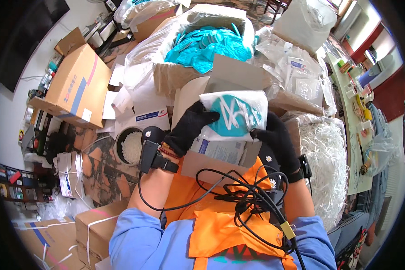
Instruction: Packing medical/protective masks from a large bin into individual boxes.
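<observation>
Both my hands wear black gloves and hold a clear plastic bag (206, 133) between them. Inside it lies a rounded teal piece (231, 127) with white bands across it, which looks like a face mask. My left hand (189, 128) grips the bag's left side, thumb on top. At the lower right corner, my right hand (278, 141) pinches the bag's edge. Just beneath, on my lap, a small box (202, 166) stands with flaps spread. White-and-blue printed packs (225, 151) show in it, and the bag covers part of its inside.
Ahead stands a plastic-lined carton (168, 76) heaped with teal pieces (207, 45). White bands fill a plastic-lined box (324, 166) at my right. A round container (131, 146) of white pellets and a tall carton (78, 83) are leftward. Black cables (252, 193) loop over my lap.
</observation>
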`<state>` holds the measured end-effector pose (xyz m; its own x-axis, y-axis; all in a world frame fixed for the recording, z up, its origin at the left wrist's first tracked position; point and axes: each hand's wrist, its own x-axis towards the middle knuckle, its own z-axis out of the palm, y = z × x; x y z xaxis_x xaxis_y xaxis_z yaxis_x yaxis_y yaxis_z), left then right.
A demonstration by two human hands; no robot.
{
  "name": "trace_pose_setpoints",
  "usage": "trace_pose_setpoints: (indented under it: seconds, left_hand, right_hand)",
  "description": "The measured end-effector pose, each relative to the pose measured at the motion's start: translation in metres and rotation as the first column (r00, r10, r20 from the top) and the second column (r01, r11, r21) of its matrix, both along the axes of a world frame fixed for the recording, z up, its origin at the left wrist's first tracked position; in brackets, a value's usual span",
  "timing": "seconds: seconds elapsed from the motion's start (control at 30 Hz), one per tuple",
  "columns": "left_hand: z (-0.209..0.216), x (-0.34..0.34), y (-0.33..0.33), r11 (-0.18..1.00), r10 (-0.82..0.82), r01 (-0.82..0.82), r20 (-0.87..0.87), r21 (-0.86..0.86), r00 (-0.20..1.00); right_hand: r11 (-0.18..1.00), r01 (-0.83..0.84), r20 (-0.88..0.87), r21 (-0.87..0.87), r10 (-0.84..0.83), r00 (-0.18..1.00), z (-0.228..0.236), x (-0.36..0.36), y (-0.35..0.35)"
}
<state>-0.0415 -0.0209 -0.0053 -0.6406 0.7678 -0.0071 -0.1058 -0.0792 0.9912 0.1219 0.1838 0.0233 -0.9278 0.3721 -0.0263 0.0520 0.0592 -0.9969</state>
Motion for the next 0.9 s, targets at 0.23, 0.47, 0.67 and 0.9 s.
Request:
trace_pose_setpoints:
  seconds: [0.23,0.47,0.67,0.9]
  left_hand:
    - [-0.022,-0.008,0.008,0.985,0.036,-0.036,0.003,0.17,0.999]
    - [-0.035,-0.004,0.011,0.975,0.222,-0.219,-0.208,0.039,0.953]
    - [-0.034,0.005,0.02,0.927,0.22,-0.324,-0.426,-0.188,0.877]
    - [-0.018,0.016,0.023,0.898,-0.068,-0.055,-0.259,-0.438,0.963]
  right_hand:
    - [0.848,0.243,-0.122,0.471,-0.21,0.97,0.0,0.014,-0.007]
    - [0.353,0.134,-0.117,0.926,-0.071,0.991,0.024,0.017,0.007]
    - [0.31,0.029,-0.026,0.95,-0.015,1.0,0.047,0.017,0.013]
    - [0.469,0.101,-0.065,0.877,-0.093,0.994,0.026,0.021,0.031]
